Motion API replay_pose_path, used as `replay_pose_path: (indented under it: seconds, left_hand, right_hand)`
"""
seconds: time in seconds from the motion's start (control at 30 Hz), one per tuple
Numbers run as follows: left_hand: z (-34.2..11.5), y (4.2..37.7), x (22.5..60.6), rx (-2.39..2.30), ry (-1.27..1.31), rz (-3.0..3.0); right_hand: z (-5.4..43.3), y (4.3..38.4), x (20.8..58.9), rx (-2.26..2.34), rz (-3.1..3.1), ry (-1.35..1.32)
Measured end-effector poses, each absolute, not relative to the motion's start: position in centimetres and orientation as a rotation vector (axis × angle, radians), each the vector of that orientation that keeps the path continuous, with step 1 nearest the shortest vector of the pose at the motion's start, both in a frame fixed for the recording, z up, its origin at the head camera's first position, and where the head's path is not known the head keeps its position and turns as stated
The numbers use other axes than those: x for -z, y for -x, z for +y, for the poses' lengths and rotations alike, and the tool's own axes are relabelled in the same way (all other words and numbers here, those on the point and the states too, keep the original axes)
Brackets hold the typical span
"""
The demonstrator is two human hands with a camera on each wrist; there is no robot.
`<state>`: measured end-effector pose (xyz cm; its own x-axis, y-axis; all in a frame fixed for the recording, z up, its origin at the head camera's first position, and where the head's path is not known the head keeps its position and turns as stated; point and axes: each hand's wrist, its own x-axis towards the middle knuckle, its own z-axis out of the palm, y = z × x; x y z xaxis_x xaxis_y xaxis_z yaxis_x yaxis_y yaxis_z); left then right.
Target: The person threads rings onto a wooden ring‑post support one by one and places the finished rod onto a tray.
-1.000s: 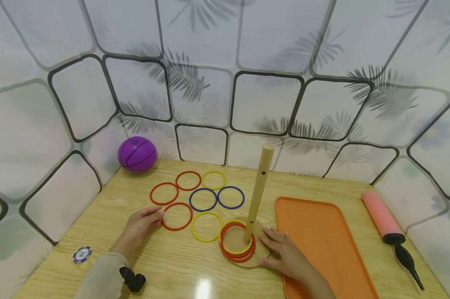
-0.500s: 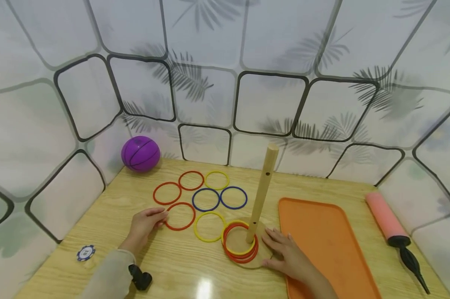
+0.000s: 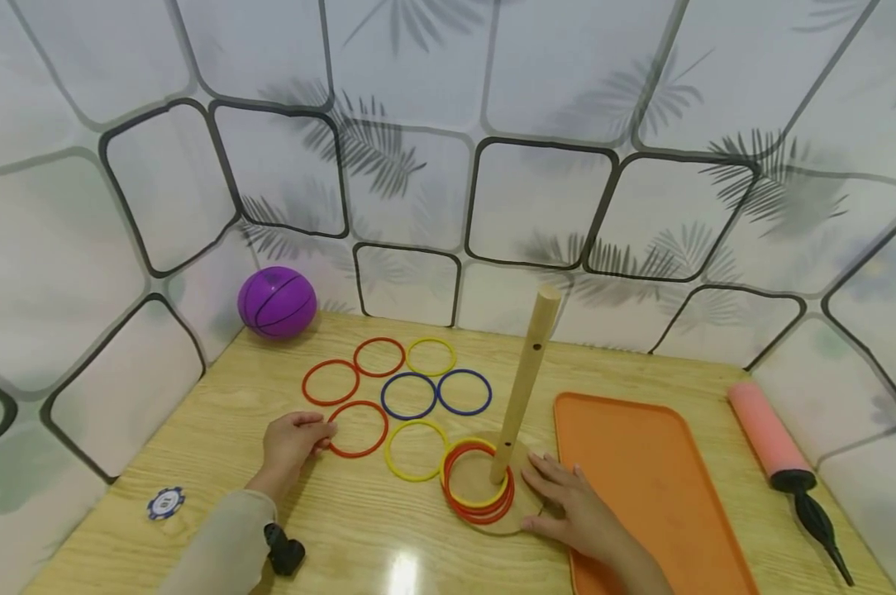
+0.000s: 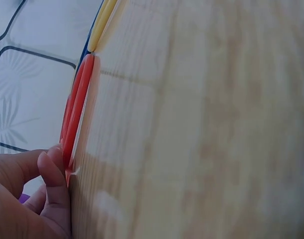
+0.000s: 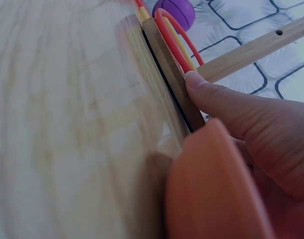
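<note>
My left hand [image 3: 293,446] pinches the left edge of a red ring [image 3: 386,430] lying on the table. In the left wrist view, the thumb and fingers [image 4: 53,172] meet at the rim of the red ring [image 4: 78,109]. My right hand [image 3: 578,508] rests on the right side of a round wooden base [image 3: 522,496], with its fingers spread. A wooden post [image 3: 524,380] stands up from this base. Around its foot lie a yellow ring [image 3: 444,468] and several red rings [image 3: 485,520]. The right wrist view has the thumb [image 5: 196,79] on the base's edge.
More rings lie behind: red [image 3: 304,382], blue [image 3: 409,419] and yellow [image 3: 387,459] among them. An orange tray [image 3: 641,471] is close to my right hand. A purple ball [image 3: 277,302], a poker chip [image 3: 166,502] and a pink pump [image 3: 771,434] lie around the sides.
My left wrist has shifted slightly to the right while the fingers stay at the red ring's edge. The head view has moved a little. My right hand remains on the base.
</note>
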<state>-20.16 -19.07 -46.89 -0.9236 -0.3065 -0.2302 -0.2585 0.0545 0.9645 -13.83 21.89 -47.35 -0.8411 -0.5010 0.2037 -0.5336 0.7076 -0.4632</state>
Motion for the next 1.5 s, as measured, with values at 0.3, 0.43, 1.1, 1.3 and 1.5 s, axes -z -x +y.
replay_pose_path:
  seconds: [0.3, 0.43, 1.1, 1.3, 1.5]
  left_hand:
    - [-18.8, 20.1, 46.7, 1.955, -0.588, -2.333]
    - [-18.9, 20.5, 47.0, 1.915, -0.589, -2.375]
    - [-19.6, 20.6, 46.3, 1.833, -0.532, -2.508]
    - [-20.0, 20.3, 46.1, 1.928, -0.521, -2.514]
    - [-20.3, 19.7, 45.9, 2.125, -0.503, -2.465]
  right_hand:
    - [21.8, 13.8, 47.5, -0.782, -2.826, -0.869]
    - [21.8, 13.8, 47.4, -0.780, -2.829, -0.861]
    - [21.9, 13.8, 47.0, -0.830, -2.896, -0.823]
    - [21.9, 13.8, 47.1, -0.814, -2.860, -0.830]
    - [22.0, 13.8, 47.2, -0.827, -2.876, -0.828]
